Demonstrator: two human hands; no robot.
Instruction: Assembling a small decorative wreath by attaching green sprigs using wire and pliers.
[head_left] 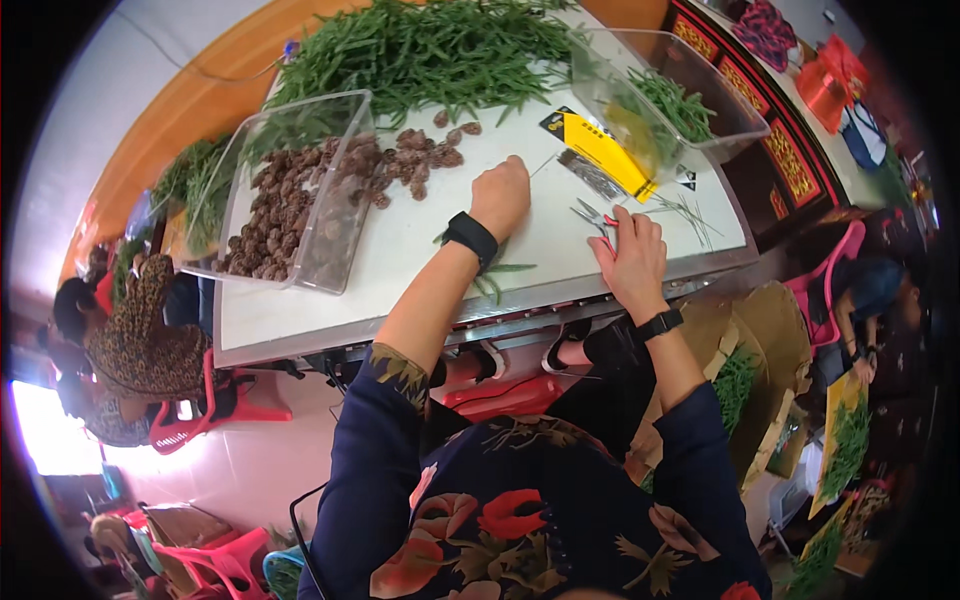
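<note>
The left hand [500,195] sits near the middle of the frame, clenched into a loose fist with its knuckles on the white tabletop [400,240]; what it grips, if anything, cannot be told, though a few thin green stems [495,275] lie just below its wrist. The right hand [630,255], right of center, rests palm down on the tabletop with its fingers closed around the red handles of small scissors [592,215], whose blades point toward the upper left. Both wrists carry black watches.

Just above the scissors lies a yellow and black packet [600,150]. At the top center spreads a large heap of green stems [430,55]. At the upper left, a clear plastic bin [300,190] leans on the tabletop, full of brown dried mushrooms (some have spilled out toward the left hand) [425,155]. A second clear plastic bin [670,90] at the upper right holds a few cut greens.
</note>
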